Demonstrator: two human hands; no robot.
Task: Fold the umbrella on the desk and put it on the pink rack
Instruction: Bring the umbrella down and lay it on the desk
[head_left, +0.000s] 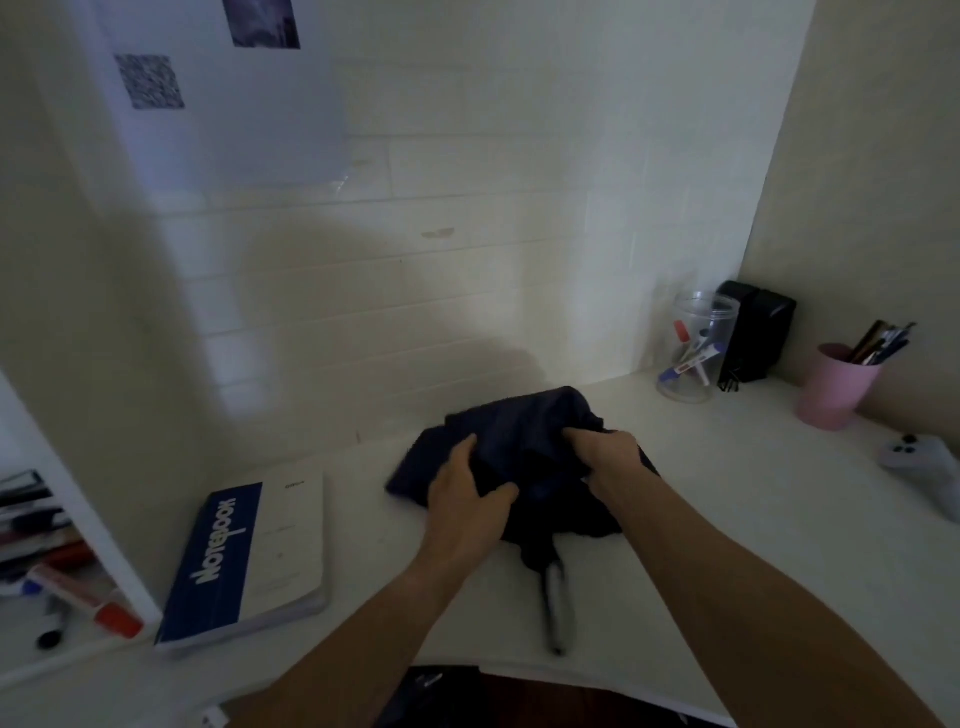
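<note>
The dark navy fabric folding umbrella (519, 467) lies on the white bench (727, 519), roughly in the middle, just in front of the white tiled wall. Its canopy is a loose, rumpled bundle at the far end; its dark handle (557, 608) sticks out toward the person. So the long axis runs near to far, handle pointing at the bench's front edge and the bunched cloth toward the wall.

The left hand (467, 499) lies over the left side of the canopy with its fingers curled into the cloth and the thumb pressed against a fold. The right hand (605, 457) grips a gathered wad of fabric on the right side, fingers closed tight around it. Both hands hold cloth only — neither is on the handle.

The risks, as I judge them: the fabric is slack and uneven, so it could bunch into a thick lump that will not wrap neatly round the shaft. With nothing steadying the handle, the umbrella might swing or slide across the smooth bench, perhaps toward the blue and white notebook (249, 561) to the left. Tugging hard at the cloth could also bend a rib hidden beneath it. The pink rack is not in view — only a pink plastic pen cup (836, 384) stands at the far right, so the carry still has to be found.
</note>
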